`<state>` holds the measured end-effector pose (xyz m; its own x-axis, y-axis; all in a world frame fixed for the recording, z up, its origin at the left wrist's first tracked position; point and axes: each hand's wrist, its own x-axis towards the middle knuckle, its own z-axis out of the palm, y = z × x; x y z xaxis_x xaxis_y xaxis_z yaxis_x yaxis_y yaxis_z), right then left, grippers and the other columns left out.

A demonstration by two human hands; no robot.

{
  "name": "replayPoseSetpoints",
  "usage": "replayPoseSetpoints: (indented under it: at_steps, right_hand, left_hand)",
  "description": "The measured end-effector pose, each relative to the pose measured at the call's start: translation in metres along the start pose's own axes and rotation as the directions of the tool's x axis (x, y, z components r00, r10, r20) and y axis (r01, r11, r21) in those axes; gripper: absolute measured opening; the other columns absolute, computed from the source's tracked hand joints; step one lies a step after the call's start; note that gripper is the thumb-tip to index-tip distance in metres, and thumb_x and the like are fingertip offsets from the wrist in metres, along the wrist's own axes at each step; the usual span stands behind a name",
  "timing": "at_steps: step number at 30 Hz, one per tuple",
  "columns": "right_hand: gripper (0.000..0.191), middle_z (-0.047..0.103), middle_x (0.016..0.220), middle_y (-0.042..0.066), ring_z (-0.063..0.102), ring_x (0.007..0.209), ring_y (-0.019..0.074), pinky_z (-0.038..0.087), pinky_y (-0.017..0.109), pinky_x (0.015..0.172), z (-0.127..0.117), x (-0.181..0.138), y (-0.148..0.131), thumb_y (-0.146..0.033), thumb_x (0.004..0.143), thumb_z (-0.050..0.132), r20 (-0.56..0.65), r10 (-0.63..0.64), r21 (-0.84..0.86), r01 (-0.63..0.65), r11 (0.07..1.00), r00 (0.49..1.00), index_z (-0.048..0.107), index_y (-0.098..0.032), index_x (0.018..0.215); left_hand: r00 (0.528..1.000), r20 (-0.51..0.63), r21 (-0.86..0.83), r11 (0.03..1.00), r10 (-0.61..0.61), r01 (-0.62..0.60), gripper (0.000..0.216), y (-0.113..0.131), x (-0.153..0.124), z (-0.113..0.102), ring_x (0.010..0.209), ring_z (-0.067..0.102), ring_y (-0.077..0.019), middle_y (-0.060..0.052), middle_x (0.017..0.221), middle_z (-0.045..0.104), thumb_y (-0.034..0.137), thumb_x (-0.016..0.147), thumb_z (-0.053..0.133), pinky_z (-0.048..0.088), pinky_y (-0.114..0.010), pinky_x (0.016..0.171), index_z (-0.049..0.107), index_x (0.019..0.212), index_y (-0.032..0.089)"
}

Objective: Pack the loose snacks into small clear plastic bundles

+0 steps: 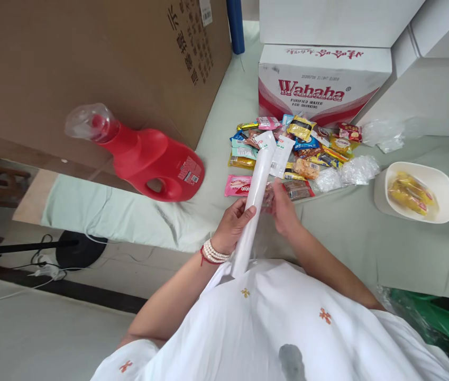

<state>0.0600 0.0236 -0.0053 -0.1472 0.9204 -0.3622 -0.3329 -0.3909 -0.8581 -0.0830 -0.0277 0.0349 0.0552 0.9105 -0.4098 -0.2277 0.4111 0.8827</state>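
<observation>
My left hand is wrapped around a long white roll of plastic film, thumb lying along its front. The roll leans up and away from my lap, its lower end against my white shirt. My right hand is beside the roll, fingers closed in a pinch at what looks like a clear sheet coming off it; the sheet is hard to make out. Just beyond both hands lies a pile of wrapped snacks, with a pink snack packet at its near left and a brown snack packet near my right fingertips.
A red detergent jug lies at the left against a large cardboard box. Behind the snacks stands a Wahaha water carton. Crumpled clear plastic and a white tub holding yellow packets are to the right.
</observation>
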Motion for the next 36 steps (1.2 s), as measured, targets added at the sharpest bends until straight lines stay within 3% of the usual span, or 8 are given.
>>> replayPoseSetpoints:
  at_steps: [4, 8, 11, 15, 18, 25, 30, 36]
  right_hand:
    - [0.051, 0.062, 0.069, 0.002, 0.057, 0.059, 0.0187, 0.046, 0.032, 0.054, 0.012, -0.016, 0.008, -0.072, 0.097, 0.043, -0.097, -0.175, -0.351, 0.131, 0.927, 0.98, 0.06, -0.024, 0.093]
    - [0.035, 0.071, 0.08, 0.006, 0.065, 0.074, 0.0217, 0.045, 0.031, 0.067, 0.02, -0.018, -0.009, -0.047, 0.107, 0.036, 0.166, -0.29, -0.875, 0.276, 0.398, 0.943, 0.061, -0.023, 0.105]
    - [0.023, 0.073, 0.088, 0.007, 0.068, 0.081, 0.0216, 0.041, 0.028, 0.066, 0.026, -0.019, -0.03, -0.035, 0.104, 0.042, 0.37, -0.175, -0.912, 0.392, 0.118, 0.913, 0.061, -0.022, 0.104]
    - [0.033, 0.063, 0.065, 0.001, 0.062, 0.065, 0.0189, 0.041, 0.027, 0.065, 0.013, -0.016, -0.052, -0.042, 0.106, 0.035, 0.336, -0.299, -0.853, 0.424, 0.306, 0.893, 0.058, -0.022, 0.092]
    - [0.037, 0.055, 0.056, -0.002, 0.056, 0.056, 0.0183, 0.04, 0.028, 0.061, -0.004, -0.013, -0.059, -0.048, 0.105, 0.037, 0.269, -0.388, -0.792, 0.432, 0.431, 0.881, 0.054, -0.024, 0.084]
    - [0.038, 0.054, 0.055, -0.001, 0.054, 0.055, 0.0179, 0.039, 0.029, 0.06, -0.043, -0.031, -0.058, -0.052, 0.101, 0.043, 0.195, -0.398, -0.84, 0.362, 0.404, 0.896, 0.056, -0.023, 0.081]
    - [0.043, 0.053, 0.052, -0.002, 0.048, 0.046, 0.0168, 0.038, 0.028, 0.052, -0.076, -0.043, -0.042, -0.062, 0.098, 0.043, 0.002, -0.295, -0.797, 0.18, 0.577, 0.955, 0.058, -0.024, 0.085]
    - [0.054, 0.055, 0.054, 0.0, 0.052, 0.053, 0.0175, 0.04, 0.028, 0.055, -0.092, -0.04, -0.017, -0.071, 0.094, 0.043, -0.033, -0.278, -0.818, 0.134, 0.56, 0.96, 0.061, -0.022, 0.08]
  left_hand:
    - [0.997, 0.07, -0.206, 0.978, -0.014, 0.028, 0.046, -0.01, -0.005, 0.001, 0.08, 0.065, -0.0181, -0.004, 0.089, 0.071, 0.054, 0.082, 0.076, 0.051, -0.029, 0.073, 0.068, 0.107, 0.017]
    - [1.0, -0.014, -0.371, 0.929, -0.01, 0.004, 0.048, -0.025, -0.004, -0.001, 0.086, 0.067, -0.0189, -0.003, 0.097, 0.072, 0.06, 0.078, 0.076, 0.054, -0.03, 0.076, 0.067, 0.106, 0.022]
    - [0.989, -0.143, -0.316, 0.944, 0.049, -0.092, 0.051, -0.033, 0.003, -0.005, 0.082, 0.066, -0.0151, 0.0, 0.091, 0.07, 0.052, 0.067, 0.089, 0.053, -0.026, 0.076, 0.067, 0.1, 0.02]
    - [0.999, -0.053, -0.442, 0.897, -0.009, -0.015, 0.051, -0.034, 0.006, -0.02, 0.07, 0.065, -0.015, 0.001, 0.075, 0.065, 0.048, 0.063, 0.091, 0.053, -0.029, 0.071, 0.067, 0.095, 0.017]
    - [0.992, 0.118, -0.507, 0.856, -0.054, 0.107, 0.062, -0.031, 0.001, -0.024, 0.088, 0.07, -0.0246, -0.008, 0.097, 0.071, 0.057, 0.063, 0.083, 0.058, -0.036, 0.072, 0.066, 0.107, 0.017]
    - [0.981, -0.173, 0.02, 0.996, -0.084, 0.089, 0.052, -0.026, -0.003, -0.018, 0.072, 0.06, -0.0146, 0.0, 0.084, 0.064, 0.026, 0.052, 0.089, 0.054, -0.027, 0.063, 0.06, 0.094, 0.018]
    - [0.975, -0.092, -0.19, 0.964, -0.205, 0.185, 0.037, -0.023, -0.011, -0.027, 0.063, 0.061, -0.0171, 0.002, 0.074, 0.058, 0.038, 0.065, 0.073, 0.056, -0.033, 0.059, 0.056, 0.093, 0.02]
    - [0.936, -0.35, 0.41, 0.894, -0.03, 0.182, 0.054, -0.032, -0.01, -0.037, 0.068, 0.055, -0.0133, 0.002, 0.079, 0.058, 0.034, 0.053, 0.09, 0.046, -0.024, 0.057, 0.055, 0.092, 0.021]
